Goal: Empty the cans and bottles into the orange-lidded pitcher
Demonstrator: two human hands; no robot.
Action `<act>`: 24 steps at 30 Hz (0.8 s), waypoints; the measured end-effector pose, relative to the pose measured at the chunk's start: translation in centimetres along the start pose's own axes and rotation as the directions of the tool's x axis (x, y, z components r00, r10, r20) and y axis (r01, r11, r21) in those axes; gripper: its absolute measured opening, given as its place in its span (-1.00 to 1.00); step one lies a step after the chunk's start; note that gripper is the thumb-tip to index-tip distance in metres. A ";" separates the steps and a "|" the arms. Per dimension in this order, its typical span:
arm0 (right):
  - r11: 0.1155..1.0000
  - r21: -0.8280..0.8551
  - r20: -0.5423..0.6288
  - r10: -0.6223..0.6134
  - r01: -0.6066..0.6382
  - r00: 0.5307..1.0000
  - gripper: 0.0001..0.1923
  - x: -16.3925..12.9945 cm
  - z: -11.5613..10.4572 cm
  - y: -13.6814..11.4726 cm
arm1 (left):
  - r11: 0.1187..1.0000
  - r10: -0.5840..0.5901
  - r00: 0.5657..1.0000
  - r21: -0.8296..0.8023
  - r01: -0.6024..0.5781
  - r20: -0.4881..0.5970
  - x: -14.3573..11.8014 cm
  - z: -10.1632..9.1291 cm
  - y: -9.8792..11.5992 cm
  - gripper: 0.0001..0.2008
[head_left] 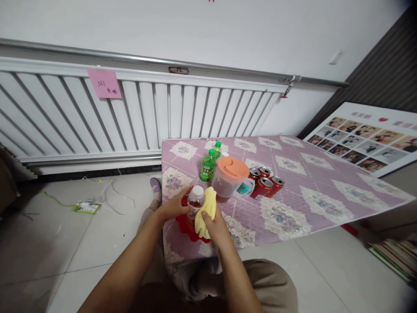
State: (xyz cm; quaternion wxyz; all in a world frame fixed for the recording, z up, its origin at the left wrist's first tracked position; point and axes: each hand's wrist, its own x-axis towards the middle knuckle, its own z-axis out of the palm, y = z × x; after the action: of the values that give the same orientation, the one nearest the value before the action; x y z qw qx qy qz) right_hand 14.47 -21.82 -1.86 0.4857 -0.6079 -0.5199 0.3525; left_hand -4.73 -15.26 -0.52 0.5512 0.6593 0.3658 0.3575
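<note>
- 2 hands meet at the near left corner of the table (293, 191).
- Left hand (174, 206) is closed around a small bottle (196, 201) with a white cap, over a red tray (187, 226).
- Right hand (216, 226) grips a yellow cloth (207, 211) and presses it on the bottle.
- Behind stand a jug (229, 177) with orange lid, 2 green bottles (208, 166) and 4 red cans (265, 180).

Near-left corner of table (293, 204) crowded: left hand (174, 208) + right hand (213, 224) wrapped round bottle (196, 198) w/ yellow cloth (206, 213), over red tray (185, 226). Just behind: orange-lid jug (230, 176), 2 green bottles (208, 165), red cans (265, 182) in tight cluster blocking mid-table. Right half + far-right corner open, easy pass.
</note>
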 end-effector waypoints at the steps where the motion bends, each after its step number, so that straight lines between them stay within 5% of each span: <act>1: 1.000 0.005 -0.003 -0.001 0.001 1.000 -0.36 -0.1 0.0 -0.2 | 1.000 0.008 0.999 -0.004 -0.008 0.036 0.1 -0.1 0.2 -0.16; 4: 0.999 0.040 -0.011 0.004 -0.003 1.000 -0.36 -0.3 -0.2 -1.0 | 0.999 0.023 0.999 0.023 -0.024 0.038 0.2 0.4 0.5 -0.23; 7: 0.998 0.058 -0.048 -0.037 0.040 0.998 -0.34 -0.5 -0.2 -2.1 | 0.994 0.034 0.993 0.106 -0.022 -0.111 -0.1 2.0 0.0 -0.26; 11: 0.994 -0.012 -0.092 -0.113 0.112 0.989 -0.29 -0.4 0.2 -2.8 | 0.977 0.029 0.934 0.206 0.048 -0.356 -0.6 4.5 -1.2 -0.28; 14: 0.992 -0.058 -0.094 -0.116 0.111 0.989 -0.31 0.1 0.4 -2.2 | 0.964 0.044 0.900 0.254 0.075 -0.434 -0.8 5.6 -1.6 -0.29; 18: 1.000 0.007 -0.056 -0.007 0.007 0.998 -0.37 0.4 0.2 -0.7 | 0.960 0.087 0.918 0.280 0.027 -0.387 -1.1 4.7 -1.2 -0.19; 24: 0.998 0.047 -0.035 0.039 -0.037 0.999 -0.40 -0.1 0.0 -0.1 | 0.986 0.045 0.987 0.167 -0.019 -0.156 -0.9 1.5 0.2 -0.12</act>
State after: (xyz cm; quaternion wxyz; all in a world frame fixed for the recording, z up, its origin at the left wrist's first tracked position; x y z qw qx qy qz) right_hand 14.39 -21.95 -1.82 0.5020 -0.6128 -0.4910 0.3625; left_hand -3.80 -16.80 -0.55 0.4579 0.6776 0.4263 0.3866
